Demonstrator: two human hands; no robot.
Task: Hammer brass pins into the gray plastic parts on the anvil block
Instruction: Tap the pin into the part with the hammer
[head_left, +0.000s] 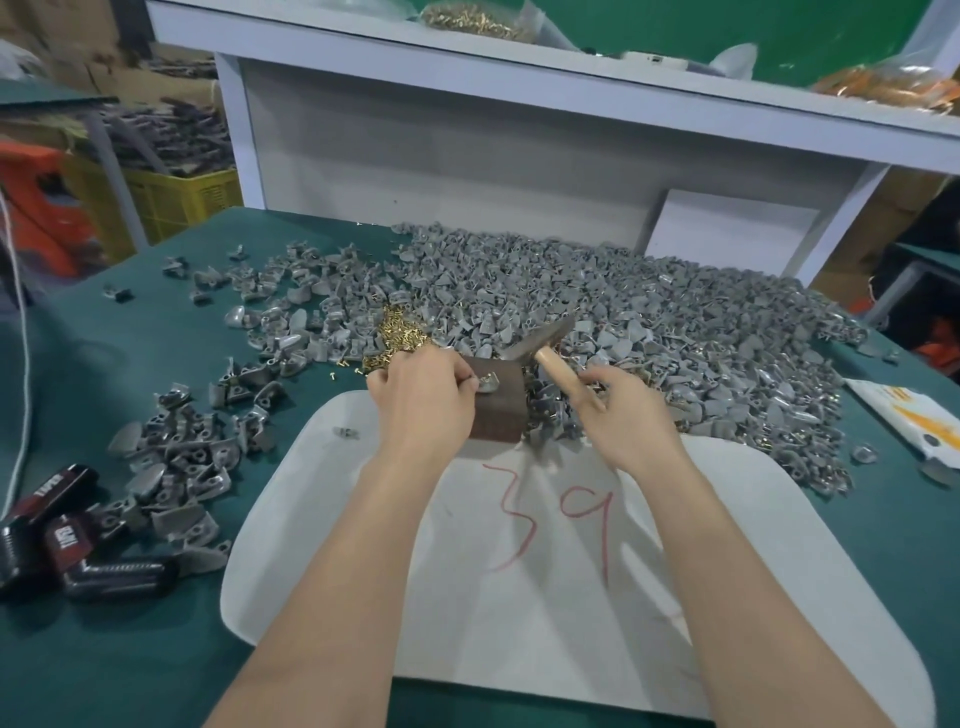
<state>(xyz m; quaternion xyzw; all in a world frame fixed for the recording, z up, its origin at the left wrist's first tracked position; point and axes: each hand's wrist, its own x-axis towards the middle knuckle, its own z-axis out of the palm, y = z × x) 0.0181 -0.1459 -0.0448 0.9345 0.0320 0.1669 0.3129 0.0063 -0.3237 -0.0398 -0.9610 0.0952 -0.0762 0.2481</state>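
**While the left hand steadies a part, the right holds the hammer raised**

Where the white mat (545, 623) lies nearest, its rounded near edge sits on the green tabletop (130, 649), and bare mat marked with a red "39" shows between the two forearms. At the mat's far edge stands the dark brown anvil block (501, 415), upright. On its top lies a small gray plastic part (488, 383), pale and glossy, pinched by the fingertips of the left hand (423, 400).

Just right of the block, the right hand (626, 415) grips the hammer (553, 364). Its wooden handle runs from the hand up and leftward. The blurred gray head lies crosswise above the block's far right corner, with its long axis rising to the right.

Brass pins (400, 332) are heaped just beyond the left hand. Behind them, a wide pile of gray parts (597, 291) crowds the block's right side and reaches the white back panel (467, 156).
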